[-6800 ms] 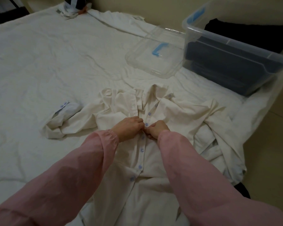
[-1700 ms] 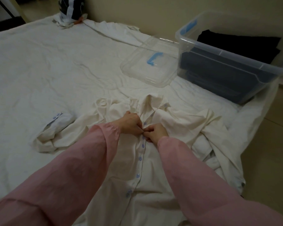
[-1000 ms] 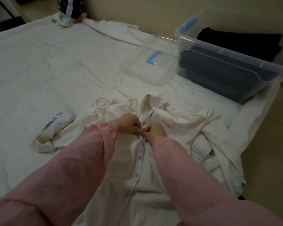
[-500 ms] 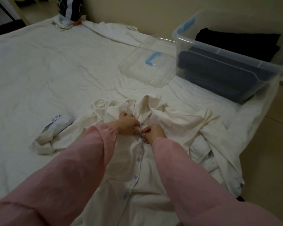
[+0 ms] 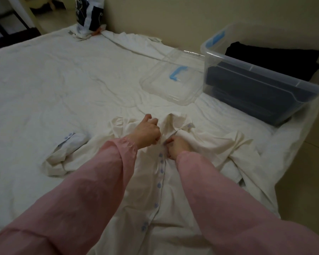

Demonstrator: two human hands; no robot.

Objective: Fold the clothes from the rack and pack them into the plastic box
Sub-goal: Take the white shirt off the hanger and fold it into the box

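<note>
A cream button-up shirt (image 5: pixel 206 144) lies face up on the white sheet (image 5: pixel 44 92), its row of pale blue buttons running toward me. My left hand (image 5: pixel 146 132) and my right hand (image 5: pixel 177 145) meet at the placket just below the collar, each pinching the shirt's front edge with curled fingers. One sleeve with a blue-buttoned cuff (image 5: pixel 70 142) trails off to the left. The clear plastic box (image 5: pixel 265 76) stands at the right, holding dark folded clothes.
The box's clear lid (image 5: pixel 173 83) with a blue clip lies flat on the sheet beside the box. A dark patterned bag (image 5: pixel 88 13) stands at the far edge by the wall. Bare floor runs along the right side.
Both hands have crept up the placket toward the collar, and more buttons below them are fastened. My left hand has lifted slightly higher than the right. The shirt has stayed where it lay.
</note>
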